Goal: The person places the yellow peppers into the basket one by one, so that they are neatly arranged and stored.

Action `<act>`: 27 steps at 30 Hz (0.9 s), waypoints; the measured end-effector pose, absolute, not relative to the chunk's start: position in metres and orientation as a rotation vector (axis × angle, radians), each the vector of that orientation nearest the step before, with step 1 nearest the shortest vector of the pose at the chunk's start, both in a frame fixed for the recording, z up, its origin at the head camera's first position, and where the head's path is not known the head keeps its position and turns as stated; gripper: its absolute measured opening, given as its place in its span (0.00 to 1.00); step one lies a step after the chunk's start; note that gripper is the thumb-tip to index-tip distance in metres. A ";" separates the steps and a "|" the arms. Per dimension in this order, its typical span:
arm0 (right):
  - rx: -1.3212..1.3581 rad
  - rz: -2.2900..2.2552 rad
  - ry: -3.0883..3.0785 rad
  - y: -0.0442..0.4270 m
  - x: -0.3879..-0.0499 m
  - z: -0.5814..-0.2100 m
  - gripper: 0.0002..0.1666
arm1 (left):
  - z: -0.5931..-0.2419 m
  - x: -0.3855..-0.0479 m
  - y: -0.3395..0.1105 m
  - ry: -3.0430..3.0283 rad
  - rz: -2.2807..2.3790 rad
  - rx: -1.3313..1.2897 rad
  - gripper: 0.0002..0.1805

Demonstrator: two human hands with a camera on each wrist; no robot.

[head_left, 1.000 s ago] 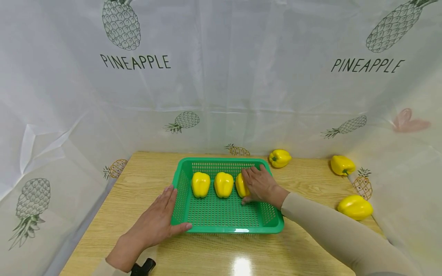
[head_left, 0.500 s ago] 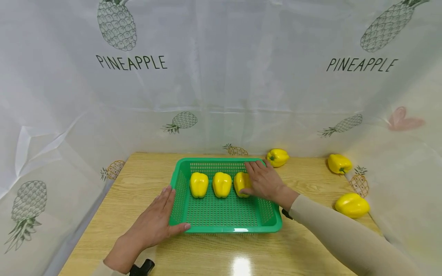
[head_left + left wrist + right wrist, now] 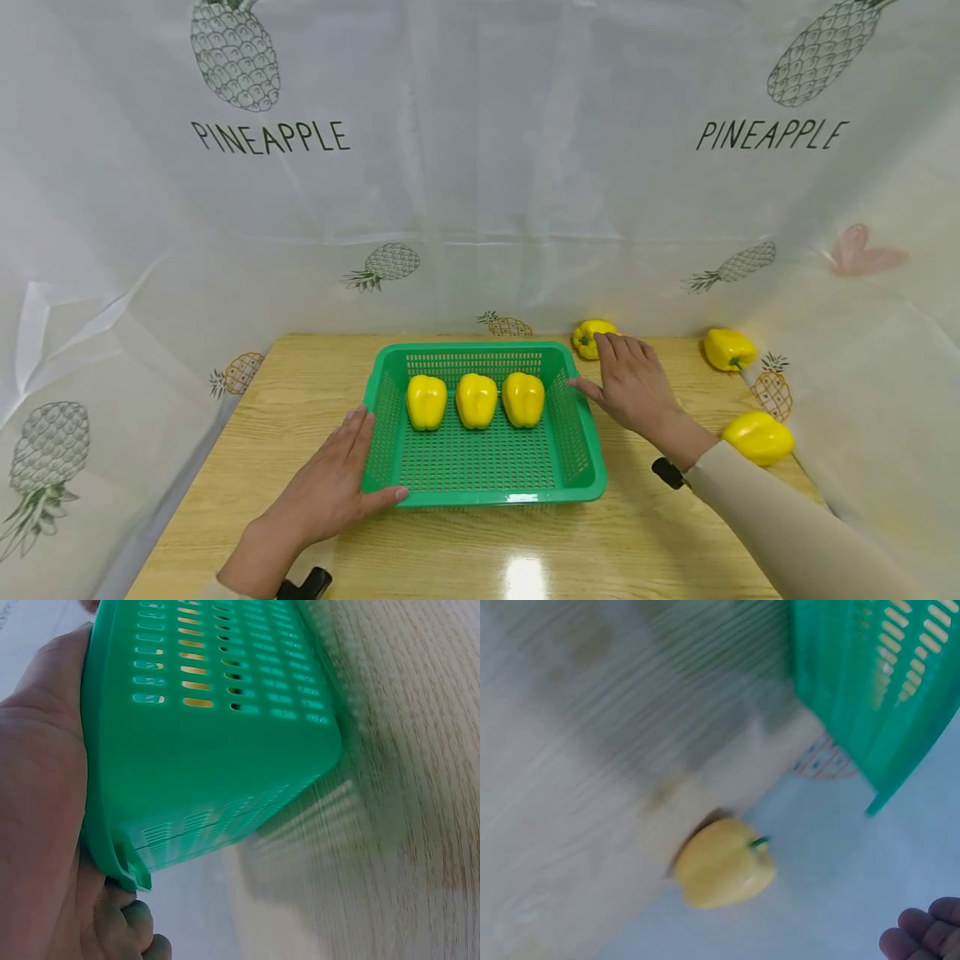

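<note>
- we see the left hand (image 3: 330,483) with its fingers straight along the left side of the green basket (image 3: 480,499), thumb apart on the near rim; we take this corner brace as a way to steady the basket.
- our right hand (image 3: 637,390) holds nothing, fingers extended and thumb spread apart, over the basket's right side; we cannot tell whether the thumb touches the rim.
- inside the basket, three yellow peppers (image 3: 477,402) sit apart in a row toward the back, lined up alike, which looks to us like deliberate spacing.
- the back pepper (image 3: 588,338) lies outside on the table (image 3: 420,550), just beyond the basket's far right corner; the right fingertips overlap it in the head view, yet our right wrist view shows them apart.
- the far right pepper (image 3: 729,348) and near right pepper (image 3: 759,438) rest near the table's right edge, perhaps kept there within our right arm's reach.
</note>
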State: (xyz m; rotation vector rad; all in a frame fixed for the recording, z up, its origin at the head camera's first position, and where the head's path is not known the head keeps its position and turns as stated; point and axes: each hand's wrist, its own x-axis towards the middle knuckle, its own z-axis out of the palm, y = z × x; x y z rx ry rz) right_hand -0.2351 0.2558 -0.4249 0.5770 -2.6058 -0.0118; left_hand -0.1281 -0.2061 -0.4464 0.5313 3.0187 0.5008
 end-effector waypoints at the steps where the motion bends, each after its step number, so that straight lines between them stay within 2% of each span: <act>1: 0.548 0.005 -2.604 0.262 -0.233 -0.426 0.52 | -0.446 -0.128 -0.206 3.015 0.503 0.531 0.68; 9: 0.349 0.025 -2.559 0.319 -0.214 -0.445 0.50 | -0.447 -0.127 -0.207 3.026 0.495 0.543 0.67; 20: 0.119 0.009 -2.778 0.398 -0.180 -0.475 0.56 | -0.447 -0.127 -0.207 3.027 0.500 0.545 0.67; 27: -0.006 -0.006 -2.919 0.428 -0.164 -0.481 0.69 | -0.447 -0.128 -0.207 3.021 0.502 0.533 0.67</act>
